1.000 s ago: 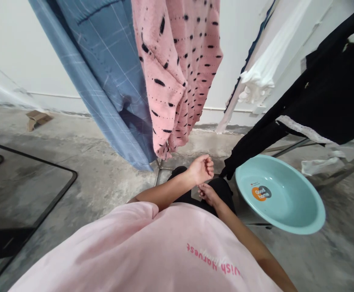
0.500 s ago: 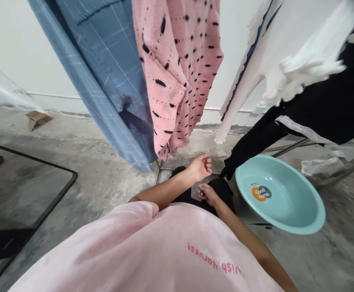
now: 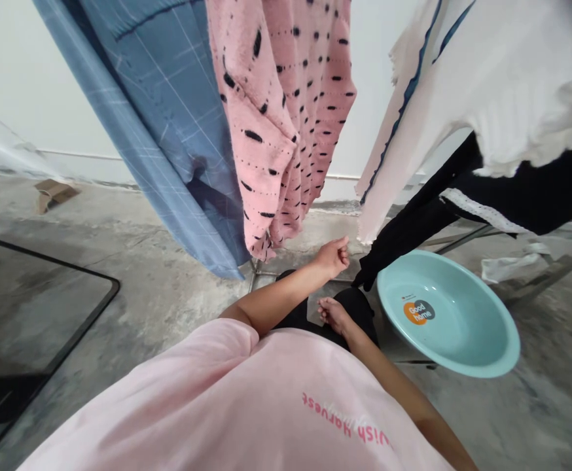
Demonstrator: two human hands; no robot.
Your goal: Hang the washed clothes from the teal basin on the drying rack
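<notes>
- Left hand (image 3: 332,257): held out at about 12 o'clock from the body, fingers curled narrow into a loose fist, holding nothing that shows.
- Right hand (image 3: 334,314): low, at about 6 o'clock from the left hand, just over the black trousers (image 3: 357,311). Its fingers (image 3: 326,303) are bent and look empty, but how far closed they are, or whether they touch the cloth, I cannot tell.
- Nearest thing: a round, pale turquoise basin (image 3: 482,333) with an orange and charcoal "Good home" label (image 3: 418,312), at about 3 o'clock from the hands. Neither hand touches it, and nothing shows inside it.
- Just above the basin's rim, at about 2 o'clock, hangs a long black garment with white lace trim (image 3: 463,209). Its lower end nearly meets the rim.
- Overhead at about 1 o'clock hangs a white ruffled garment with blue edging (image 3: 506,85).
- At 12 o'clock hangs a fuzzy pink knit sweater with black dashes (image 3: 276,137), its hem just beyond the left hand.
- At about 11 o'clock hangs a blue checked garment (image 3: 158,137).
- At about 2 to 3 o'clock, a crumpled white cloth (image 3: 506,267) lies by a metal rack (image 3: 536,281).
- At 9 o'clock, a flat black-edged panel (image 3: 35,307) lies on the concrete floor (image 3: 536,405). At 10 o'clock lies a cardboard scrap (image 3: 53,194).
</notes>
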